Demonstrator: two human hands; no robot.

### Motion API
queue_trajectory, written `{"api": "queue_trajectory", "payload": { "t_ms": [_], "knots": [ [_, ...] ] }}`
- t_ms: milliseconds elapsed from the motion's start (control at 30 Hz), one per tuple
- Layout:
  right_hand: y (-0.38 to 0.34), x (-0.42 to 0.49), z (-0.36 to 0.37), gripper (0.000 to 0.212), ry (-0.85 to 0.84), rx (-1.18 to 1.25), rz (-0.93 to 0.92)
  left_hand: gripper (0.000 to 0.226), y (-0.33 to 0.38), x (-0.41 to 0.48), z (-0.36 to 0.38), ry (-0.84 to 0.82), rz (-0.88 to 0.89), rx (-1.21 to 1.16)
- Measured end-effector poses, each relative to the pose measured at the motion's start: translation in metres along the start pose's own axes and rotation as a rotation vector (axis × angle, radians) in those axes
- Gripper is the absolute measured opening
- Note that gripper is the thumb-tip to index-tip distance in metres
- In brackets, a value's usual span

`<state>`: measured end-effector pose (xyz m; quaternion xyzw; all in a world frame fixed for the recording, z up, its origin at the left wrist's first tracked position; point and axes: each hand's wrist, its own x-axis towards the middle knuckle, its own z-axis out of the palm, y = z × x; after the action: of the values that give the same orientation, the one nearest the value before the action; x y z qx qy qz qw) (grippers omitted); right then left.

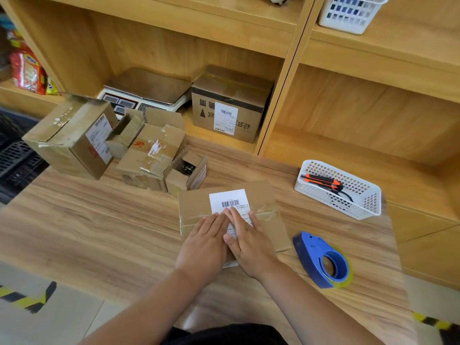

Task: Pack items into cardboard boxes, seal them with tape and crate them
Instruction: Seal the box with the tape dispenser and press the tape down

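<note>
1. a sealed cardboard box [268, 215] lies flat on the wooden table [99, 220], right in front of the person, with clear tape running across its top.
2. a white shipping label [227, 199] with a barcode sits on the box's top face, its lower part covered by the hands.
3. the left hand [204, 242] lies flat, palm down, fingers straight and close together, pressing on the label's left side and the box.
4. the right hand [249, 240] lies flat too, fingers extended, pressing on the label's right half; the two hands touch side by side.
5. a blue tape dispenser [323, 260] with a roll in it lies on the table just to the right of the box.
6. farther right, a white plastic basket [368, 202] holds an orange utility knife [321, 181].
7. to the left and behind the sealed box stands a cluster of open cardboard boxes [149, 153]; the smallest open box [185, 174], nearest the sealed one, has dark items inside that are too small to tell.
8. in the shelf compartment behind, a taped, labelled box [229, 105] stands beside a weighing scale [146, 93].
9. a second white basket [351, 13] sits on the upper right shelf.
</note>
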<state>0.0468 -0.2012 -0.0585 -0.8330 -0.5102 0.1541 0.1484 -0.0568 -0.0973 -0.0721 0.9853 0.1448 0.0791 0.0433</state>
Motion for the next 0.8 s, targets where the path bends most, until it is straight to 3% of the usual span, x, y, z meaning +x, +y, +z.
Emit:
{"api": "queue_trajectory", "payload": {
  "t_ms": [167, 267, 333, 567, 667, 800],
  "knots": [
    [-0.004, -0.001, -0.013, 0.079, 0.015, 0.037, 0.042, 0.056, -0.001, -0.001, 0.001, -0.061, -0.060, -0.026],
    [0.000, -0.008, -0.028, 0.054, -0.017, 0.076, 0.152, 0.057, -0.001, -0.002, 0.000, -0.028, -0.068, -0.016],
    [0.002, -0.009, -0.033, 0.050, -0.031, 0.078, 0.174, 0.057, -0.001, -0.002, 0.000, -0.016, -0.072, -0.013],
    [0.053, -0.025, -0.043, 0.052, 0.034, 0.031, 0.371, 0.058, -0.004, -0.004, 0.002, -0.026, -0.072, -0.006],
    [0.049, -0.027, -0.045, 0.056, 0.024, 0.024, 0.365, 0.058, -0.002, -0.002, 0.002, -0.032, -0.078, 0.012],
    [0.047, -0.027, -0.032, 0.070, 0.023, -0.143, 0.211, 0.061, 0.005, 0.008, 0.002, -0.044, -0.113, 0.050]
  ]
}}
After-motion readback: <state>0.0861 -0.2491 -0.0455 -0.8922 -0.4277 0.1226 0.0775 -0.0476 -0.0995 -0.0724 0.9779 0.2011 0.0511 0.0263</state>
